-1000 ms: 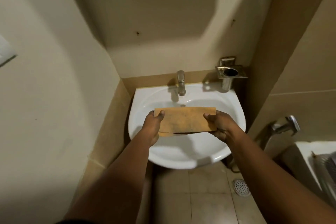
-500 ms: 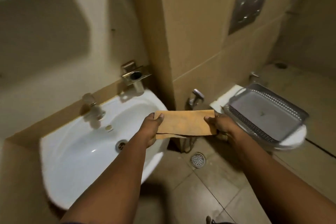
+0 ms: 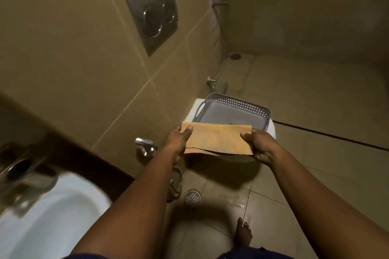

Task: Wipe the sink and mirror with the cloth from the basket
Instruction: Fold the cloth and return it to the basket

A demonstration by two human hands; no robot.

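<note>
The cloth (image 3: 217, 140), a folded orange-tan rectangle, is stretched flat between both hands just in front of the basket (image 3: 235, 114), its far edge overlapping the basket's near rim from this angle. The left hand (image 3: 179, 142) has its grip closed on the cloth's left end, thumb on top and fingers underneath. The right hand (image 3: 260, 146) is clenched on the right end in the same way, thumb lying over the top corner. A lower layer of the cloth peeks out along the near edge, so it is folded at least once.

The basket is grey plastic with a perforated wall, and it sits on the closed white toilet lid (image 3: 194, 107). Nothing can be made out inside it but its pale floor. On the tiled wall up and to the left of the basket is a metal flush plate (image 3: 153, 16) with two round buttons. Below and left of the basket, near the left wrist, a chrome spray fitting (image 3: 145, 146) sticks out of the wall. A round floor drain (image 3: 192, 196) lies on the tiles nearer the camera than the basket. The white sink (image 3: 48, 216) is far left of the basket, blurred. A bare foot (image 3: 243, 234) stands on the floor below the basket.
</note>
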